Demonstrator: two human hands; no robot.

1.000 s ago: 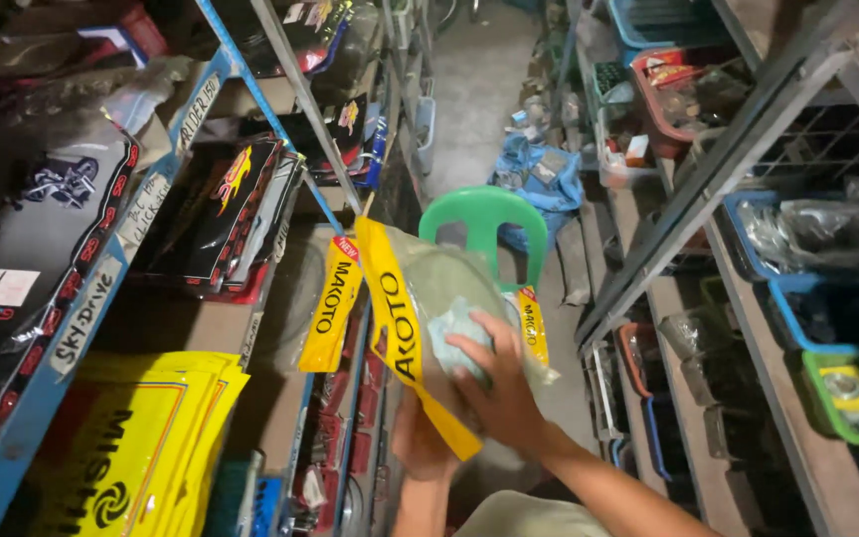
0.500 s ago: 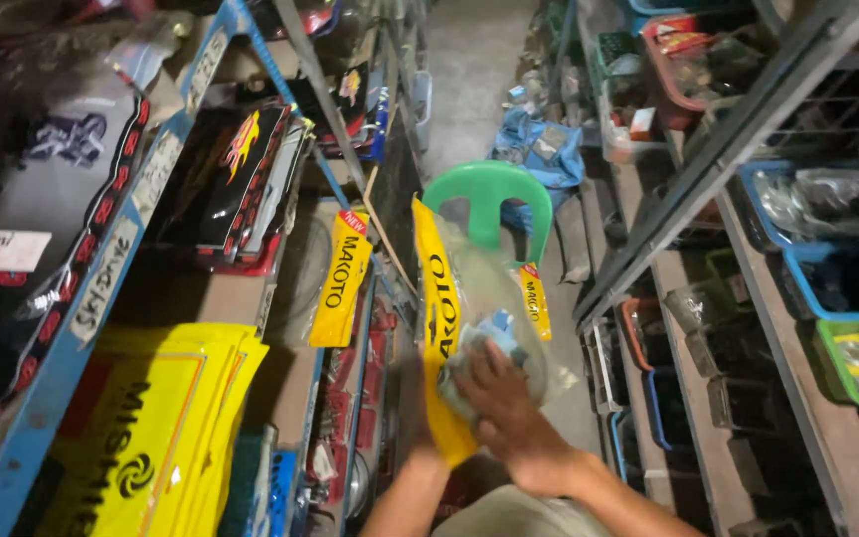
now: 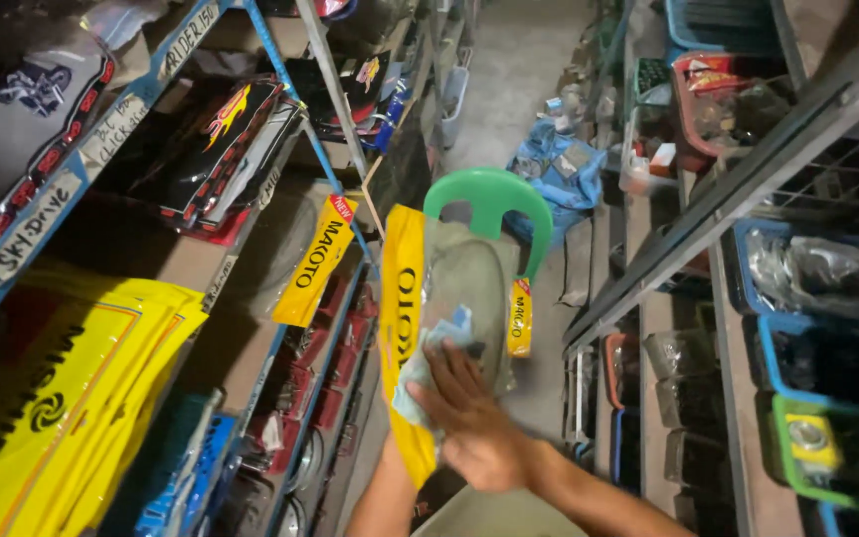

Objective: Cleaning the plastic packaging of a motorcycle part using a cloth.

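Plastic-wrapped part (image 3: 469,288) with yellow edge strips, wiped with pale cloth (image 3: 428,366) under right hand (image 3: 474,423), fingers spread flat; left hand hidden behind, grip unclear.

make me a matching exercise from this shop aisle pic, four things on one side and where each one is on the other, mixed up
Things:
1. green plastic chair
2. light blue cloth
3. yellow panels
4. blue bag

Places:
A. on the floor beyond the chair
B. low on the left shelf
C. under the right hand, against the clear packet
D. in the aisle behind the packet

Pairs: 1-D, 2-C, 3-B, 4-A
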